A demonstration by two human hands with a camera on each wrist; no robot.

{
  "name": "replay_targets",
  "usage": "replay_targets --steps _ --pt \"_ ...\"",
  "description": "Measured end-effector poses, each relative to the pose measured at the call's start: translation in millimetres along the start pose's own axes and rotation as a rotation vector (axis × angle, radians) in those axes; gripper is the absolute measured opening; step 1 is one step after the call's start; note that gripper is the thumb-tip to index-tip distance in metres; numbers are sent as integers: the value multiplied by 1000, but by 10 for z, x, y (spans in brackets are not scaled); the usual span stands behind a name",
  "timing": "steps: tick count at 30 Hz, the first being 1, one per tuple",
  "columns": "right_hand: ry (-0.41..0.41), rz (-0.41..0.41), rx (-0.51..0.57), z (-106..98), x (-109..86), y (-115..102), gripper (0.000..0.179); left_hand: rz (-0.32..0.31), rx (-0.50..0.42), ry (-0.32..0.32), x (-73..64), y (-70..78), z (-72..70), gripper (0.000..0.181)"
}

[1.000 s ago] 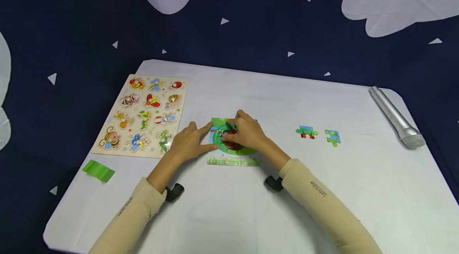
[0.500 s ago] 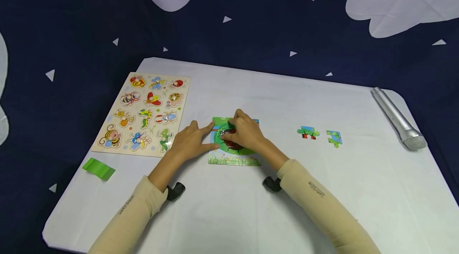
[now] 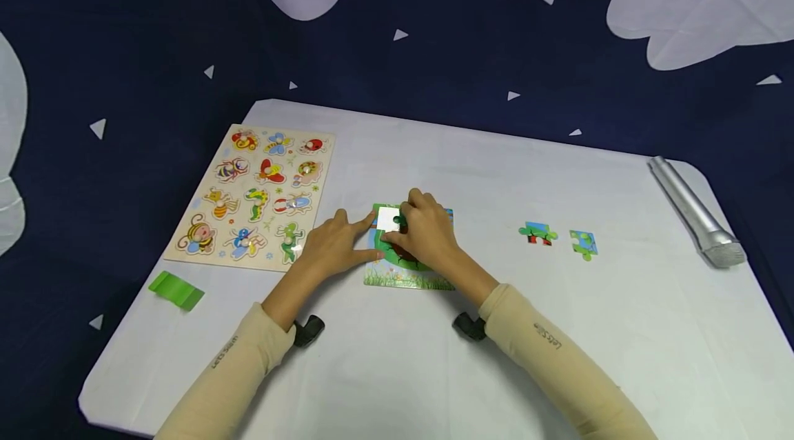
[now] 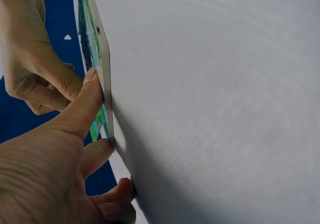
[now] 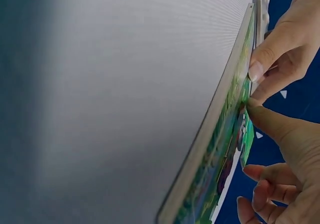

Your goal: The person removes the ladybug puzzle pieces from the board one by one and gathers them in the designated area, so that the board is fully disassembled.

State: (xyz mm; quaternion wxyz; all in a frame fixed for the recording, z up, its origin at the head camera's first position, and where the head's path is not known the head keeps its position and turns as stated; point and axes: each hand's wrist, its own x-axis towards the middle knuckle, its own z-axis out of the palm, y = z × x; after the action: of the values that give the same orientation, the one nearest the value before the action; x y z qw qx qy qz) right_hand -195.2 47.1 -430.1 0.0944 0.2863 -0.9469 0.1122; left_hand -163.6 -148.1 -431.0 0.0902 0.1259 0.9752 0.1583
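A small jigsaw board with a beetle-like bug picture (image 3: pixel 406 280) lies on the table between the hands. My right hand (image 3: pixel 428 226) pinches a green puzzle piece (image 5: pixel 247 144) between thumb and fingertips, tilted up from the board in the right wrist view. A white patch (image 3: pixel 388 219) shows at the board's upper left. My left hand (image 3: pixel 330 247) touches the board's left edge with thumb and forefinger spread; in the left wrist view its fingertips press against that edge. The right hand covers much of the picture.
Two loose puzzle pieces, one with red (image 3: pixel 538 233) and one mostly blue (image 3: pixel 583 243), lie right of the board. A wooden knob puzzle (image 3: pixel 248 198) stands left, above a folded green strip (image 3: pixel 176 290). A silver microphone (image 3: pixel 697 212) lies far right on the white table (image 3: pixel 384 371).
My right hand has raised a piece at the board's upper left, and the white patch has come into view there. My left hand stays at the edge. The head view has shifted slightly.
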Motion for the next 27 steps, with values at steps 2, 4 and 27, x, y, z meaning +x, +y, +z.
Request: replay_targets --steps 2,4,27 --pt "-5 8 3 -1 6 6 58 1 3 2 0 0 4 86" --pt "-31 21 16 -3 16 24 57 1 3 -1 2 2 7 86" --pt "-131 -3 127 -2 63 137 59 -1 37 67 65 -20 61 75"
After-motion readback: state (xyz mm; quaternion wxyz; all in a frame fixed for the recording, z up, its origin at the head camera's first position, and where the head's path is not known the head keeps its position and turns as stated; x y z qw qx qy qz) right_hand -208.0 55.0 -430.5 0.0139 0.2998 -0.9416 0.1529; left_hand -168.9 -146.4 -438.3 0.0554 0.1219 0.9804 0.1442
